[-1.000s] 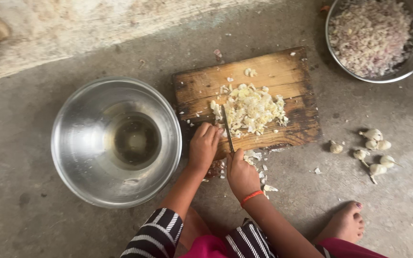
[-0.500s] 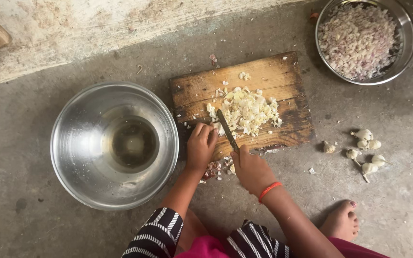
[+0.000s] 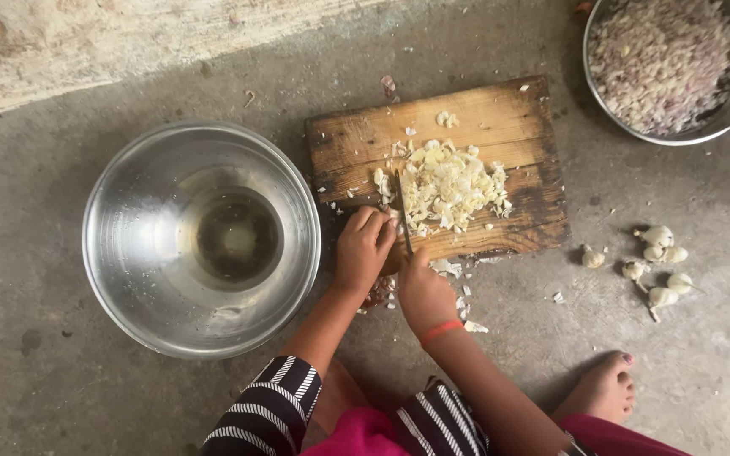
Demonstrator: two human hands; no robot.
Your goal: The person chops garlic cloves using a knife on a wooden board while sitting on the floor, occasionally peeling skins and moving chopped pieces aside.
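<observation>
A worn wooden cutting board (image 3: 500,114) lies on the concrete floor with a pile of chopped garlic (image 3: 454,187) in its middle. My right hand (image 3: 426,291) grips the handle of a knife (image 3: 404,218) whose blade runs along the left side of the pile. My left hand (image 3: 363,249) rests with bent fingers on the board's near left edge, just beside the blade. An orange band circles my right wrist.
A large empty steel bowl (image 3: 137,253) sits left of the board. A second steel bowl (image 3: 720,122) with chopped pinkish-white pieces is at the top right. Several whole garlic cloves (image 3: 656,262) lie right of the board. My bare foot (image 3: 601,388) is at the lower right.
The knife has shifted from slanted across the pile's left side to nearly straight along it. My right hand has drawn slightly nearer the left hand; the view shifted a little.
</observation>
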